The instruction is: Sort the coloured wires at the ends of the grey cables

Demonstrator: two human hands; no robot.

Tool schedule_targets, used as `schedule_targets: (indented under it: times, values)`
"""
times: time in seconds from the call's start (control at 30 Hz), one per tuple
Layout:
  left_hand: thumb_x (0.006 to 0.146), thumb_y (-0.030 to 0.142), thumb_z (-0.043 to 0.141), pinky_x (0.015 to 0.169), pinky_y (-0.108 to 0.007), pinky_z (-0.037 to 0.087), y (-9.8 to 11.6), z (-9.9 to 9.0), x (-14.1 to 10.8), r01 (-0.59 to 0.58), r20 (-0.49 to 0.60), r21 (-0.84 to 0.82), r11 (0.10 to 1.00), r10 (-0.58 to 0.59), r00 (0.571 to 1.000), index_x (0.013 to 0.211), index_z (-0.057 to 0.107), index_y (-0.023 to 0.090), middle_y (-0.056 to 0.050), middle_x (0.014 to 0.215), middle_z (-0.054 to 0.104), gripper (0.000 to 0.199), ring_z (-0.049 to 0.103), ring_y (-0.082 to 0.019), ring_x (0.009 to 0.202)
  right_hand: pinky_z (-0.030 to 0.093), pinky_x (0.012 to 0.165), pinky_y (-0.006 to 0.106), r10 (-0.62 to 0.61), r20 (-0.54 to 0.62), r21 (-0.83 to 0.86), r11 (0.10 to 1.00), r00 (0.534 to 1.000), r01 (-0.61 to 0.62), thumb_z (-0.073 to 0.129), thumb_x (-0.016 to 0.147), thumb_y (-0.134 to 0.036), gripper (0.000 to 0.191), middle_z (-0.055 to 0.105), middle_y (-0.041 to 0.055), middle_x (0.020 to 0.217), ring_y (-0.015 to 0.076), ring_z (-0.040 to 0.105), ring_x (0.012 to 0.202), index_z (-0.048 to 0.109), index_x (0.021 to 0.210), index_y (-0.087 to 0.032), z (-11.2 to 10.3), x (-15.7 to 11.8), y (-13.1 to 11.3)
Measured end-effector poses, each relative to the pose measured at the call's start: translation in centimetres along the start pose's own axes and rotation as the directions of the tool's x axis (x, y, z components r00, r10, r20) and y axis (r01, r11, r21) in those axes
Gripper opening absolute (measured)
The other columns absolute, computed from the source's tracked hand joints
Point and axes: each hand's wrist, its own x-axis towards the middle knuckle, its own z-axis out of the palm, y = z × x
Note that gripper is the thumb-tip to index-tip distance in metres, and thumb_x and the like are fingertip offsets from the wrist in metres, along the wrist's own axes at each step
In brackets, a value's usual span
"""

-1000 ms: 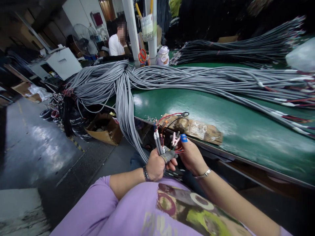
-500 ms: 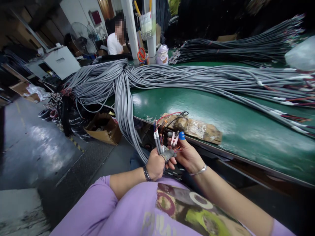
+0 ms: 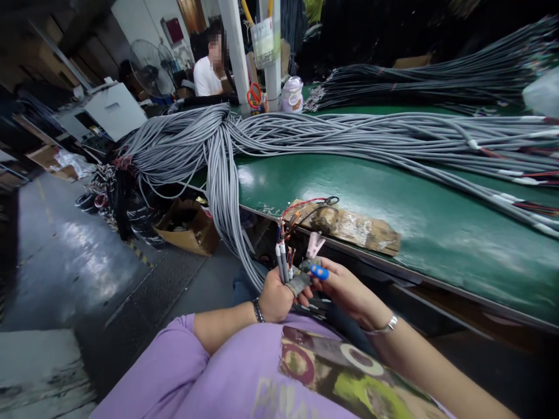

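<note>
My left hand (image 3: 277, 295) is wrapped round several grey cables (image 3: 283, 265), whose stripped ends with coloured wires point up above the fist. Grey covers are on some of its fingers. Close on its right, my right hand (image 3: 334, 276) has its fingers pressed together beside the left fingertips, a blue cover on one of them. What it pinches is too small to make out. A pink clip (image 3: 314, 244) stands just above the right fingers, at the table edge. Behind it, a worn wooden board (image 3: 353, 230) bears a red and a black wire.
Long grey cables (image 3: 349, 137) lie across the green table (image 3: 384, 186) and hang over its front edge. Dark cables (image 3: 414, 84) lie at the back. A cardboard box (image 3: 187, 233) is on the floor. A person in white (image 3: 206, 77) sits far back.
My right hand has turned and come down, its fingers now closed beside the left fingertips. The pink clip shows above the fingers instead of between them. My left hand keeps its hold.
</note>
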Motion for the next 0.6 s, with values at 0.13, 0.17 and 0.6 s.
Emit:
schedule_targets:
  times: [0.13,0.17,0.6]
  values:
    - [0.072,0.054,0.069,0.039,-0.019,0.033,-0.3,-0.1,0.0,0.017,-0.002,0.03,0.999,-0.017,1.0,0.073,0.054,0.015,-0.001,0.058,0.062,0.042,0.055,-0.009,0.042,0.037,0.053,0.027,-0.018,-0.1,-0.11,0.994,0.995,0.007,0.076,0.07,-0.046,0.034,0.06,-0.0009,0.055,0.0134,0.051,0.052,0.058,0.07,-0.018,0.0,-0.2,-0.1]
    - [0.072,0.054,0.069,0.039,-0.019,0.033,-0.3,-0.1,0.0,0.018,0.001,0.03,0.999,-0.018,1.0,0.073,0.054,0.015,-0.001,0.058,0.062,0.042,0.055,-0.009,0.042,0.037,0.053,0.027,-0.031,-0.121,-0.131,0.991,0.992,0.015,0.077,0.069,-0.047,0.034,0.059,-0.0011,0.055,0.0127,0.05,0.052,0.057,0.068,-0.018,0.0,-0.1,-0.2]
    - [0.069,0.053,0.07,0.038,-0.019,0.028,0.6,0.3,-0.1,0.063,-0.002,0.035,0.997,-0.063,0.998,0.073,0.051,0.015,0.0,0.055,0.06,0.042,0.053,-0.009,0.039,0.038,0.047,0.028,0.008,-0.146,0.125,0.992,0.989,0.011,0.067,0.074,-0.037,0.022,0.054,-0.0031,0.051,0.0133,0.049,0.043,0.054,0.067,-0.021,1.4,0.2,0.5]
